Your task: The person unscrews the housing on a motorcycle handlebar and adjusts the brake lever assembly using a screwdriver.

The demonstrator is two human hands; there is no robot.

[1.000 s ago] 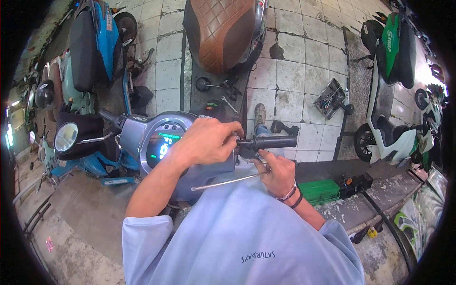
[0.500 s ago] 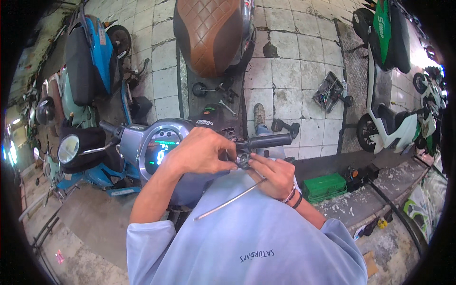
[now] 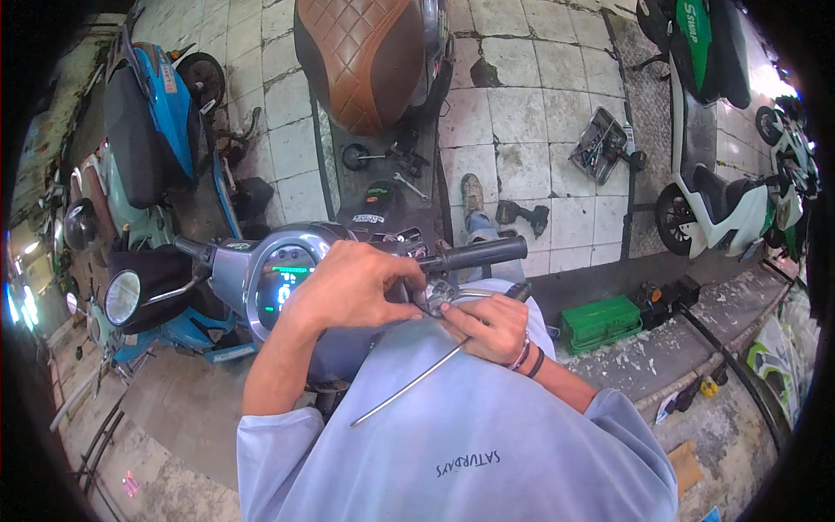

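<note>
In front of my chest, both hands meet at a small grey metal part (image 3: pixel 435 298) beside the scooter's right handlebar grip (image 3: pixel 478 254). My left hand (image 3: pixel 352 287) comes over the dashboard side, its thumb and fingers pinched at that part's left side. My right hand (image 3: pixel 494 329) is closed around a long screwdriver (image 3: pixel 404 386), its thumb and fingertips also touching the metal part. The screwdriver's thin shaft slants down to the left across my shirt, and its dark handle end sticks out above my knuckles. My fingers hide much of the metal part.
The scooter's lit dashboard (image 3: pixel 283 283) and round mirror (image 3: pixel 123 298) are at left. Ahead stands a brown quilted seat (image 3: pixel 365 52). A wrench (image 3: pixel 410 185), a cordless power tool (image 3: pixel 524 216), a tool tray (image 3: pixel 602 146) and a green toolbox (image 3: pixel 600 324) lie around. Other scooters stand on both sides.
My right hand has turned and shifted slightly left, and the screwdriver's handle end now shows above it. The metal part shows more. The whole view has shifted a little.
</note>
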